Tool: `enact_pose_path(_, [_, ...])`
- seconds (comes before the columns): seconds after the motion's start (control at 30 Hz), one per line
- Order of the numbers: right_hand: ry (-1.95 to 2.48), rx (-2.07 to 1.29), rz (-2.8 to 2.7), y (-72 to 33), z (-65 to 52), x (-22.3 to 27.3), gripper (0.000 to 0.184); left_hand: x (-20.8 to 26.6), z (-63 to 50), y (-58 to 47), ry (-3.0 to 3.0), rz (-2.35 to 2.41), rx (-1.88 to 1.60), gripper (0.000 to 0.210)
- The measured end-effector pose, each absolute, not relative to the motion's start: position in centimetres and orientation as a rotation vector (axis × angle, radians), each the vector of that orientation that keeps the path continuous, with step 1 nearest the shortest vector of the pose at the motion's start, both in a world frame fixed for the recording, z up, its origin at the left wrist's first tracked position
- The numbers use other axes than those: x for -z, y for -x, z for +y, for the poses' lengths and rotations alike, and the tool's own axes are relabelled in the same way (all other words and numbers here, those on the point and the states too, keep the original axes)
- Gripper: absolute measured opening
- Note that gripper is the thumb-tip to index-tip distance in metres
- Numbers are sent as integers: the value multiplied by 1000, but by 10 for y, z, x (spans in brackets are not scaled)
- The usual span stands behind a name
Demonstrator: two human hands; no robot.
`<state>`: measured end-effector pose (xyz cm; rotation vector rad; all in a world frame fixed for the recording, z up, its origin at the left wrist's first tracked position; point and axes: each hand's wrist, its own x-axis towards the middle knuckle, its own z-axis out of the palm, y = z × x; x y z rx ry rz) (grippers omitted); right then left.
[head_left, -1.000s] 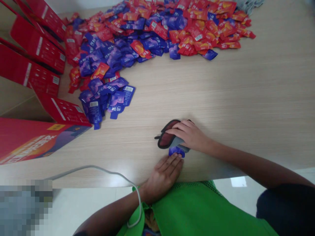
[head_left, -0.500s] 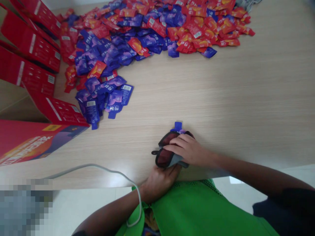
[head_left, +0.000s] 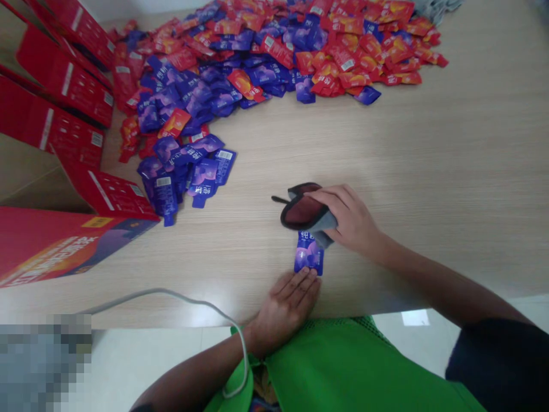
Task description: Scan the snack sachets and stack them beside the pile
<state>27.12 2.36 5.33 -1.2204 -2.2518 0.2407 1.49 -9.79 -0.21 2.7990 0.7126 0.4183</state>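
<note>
A blue-purple pouch (head_left: 309, 254) with a short spout end lies flat near the front of the table. My left hand (head_left: 289, 309) rests on the tabletop with its fingers laid out straight, the fingertips on the pouch's near edge. Over the pouch's far end, my right hand (head_left: 354, 220) is closed on a folded cloth (head_left: 302, 212), grey with dark red patches, black edging and a small black loop. The cloth hides the pouch's spout end.
A heap of red and blue pouches (head_left: 257, 63) spreads along the back of the table. Opened red boxes (head_left: 72, 126) stand at the left, and another printed box (head_left: 64, 246) sits nearer. A grey cable (head_left: 171, 292) crosses the front edge. Grey fabric (head_left: 437, 8) lies at the far back.
My right hand has lifted the cloth away from me, toward the pouch's far end. The pouch's body and my left fingers now show, where the cloth covered them before.
</note>
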Motion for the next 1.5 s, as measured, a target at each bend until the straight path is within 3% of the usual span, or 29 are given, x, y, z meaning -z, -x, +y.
enact_pose_path(0.23, [1070,-442,-2601,-241,-39,-23,36,3,-99,-16,-2729,746,-328,32])
enact_pose_path(0.37, [1241,-381,-2538,-252,1,-11,45,1,-94,-17,-2777,703,-472,36])
enact_pose_path(0.5, [1406,-251,-2422,-278,47,-20,56,-8,-88,-24,-2755,754,-574,30])
enact_pose_path(0.7, [1535,-145,-1809,-324,47,-30,47,-32,-58,-41,-2642,843,-681,25])
enact_pose_path(1.0, [1759,-280,-1262,-361,-17,-6,48,-33,18,-85,-2548,1372,-279,60])
enact_pose_path(1.2, [1779,-300,-1212,-360,-27,6,48,-24,32,-92,-2387,1346,-80,55])
enact_pose_path(1.37, [1760,-324,-1238,-358,-24,7,47,-16,48,-83,-2123,1054,-309,51])
enact_pose_path(1.5, [1747,-334,-1233,-360,-25,9,48,-40,48,-77,-2018,837,-525,27])
